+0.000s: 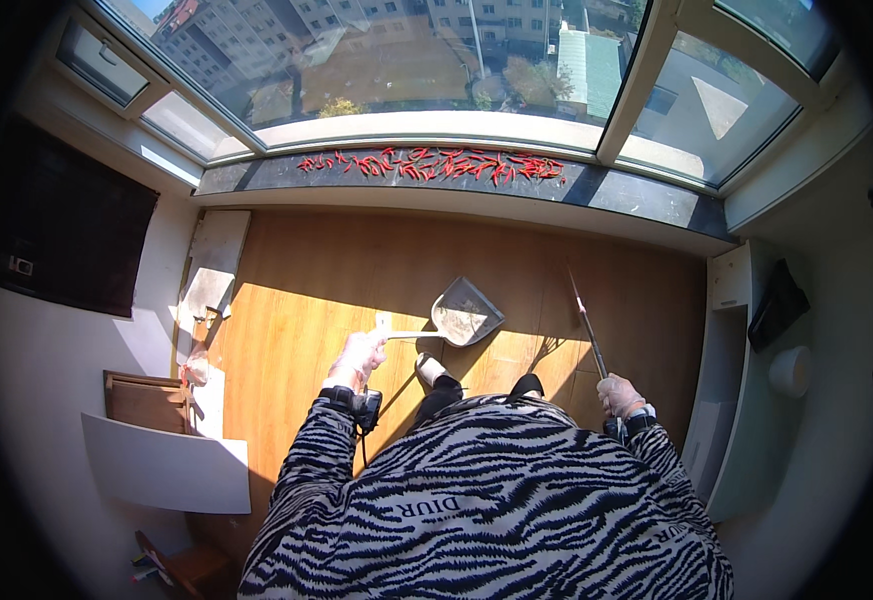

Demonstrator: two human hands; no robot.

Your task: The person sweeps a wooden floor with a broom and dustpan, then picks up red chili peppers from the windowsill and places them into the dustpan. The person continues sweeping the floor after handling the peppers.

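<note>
My left hand (pixel 360 357), in a clear thin glove, grips the pale handle of a dustpan (pixel 469 311). The pan hangs or rests low over the wood floor, just beyond my feet, with dust or debris in it. Off to the right, my right hand (pixel 618 396), gloved the same way, is closed around a long thin dark stick (pixel 591 334), likely a broom handle. It points away from me, and its far end is narrow in this view; whether it touches the floor I cannot tell.
Red chili peppers (pixel 436 165) lie spread along the dark windowsill (pixel 646 196) under large windows. A white panel (pixel 170 465) and a wooden piece of furniture (pixel 148 403) stand at the left. A white cabinet (pixel 730 277) with a black item lines the right wall. Sunlight crosses the wood floor (pixel 316 247).
</note>
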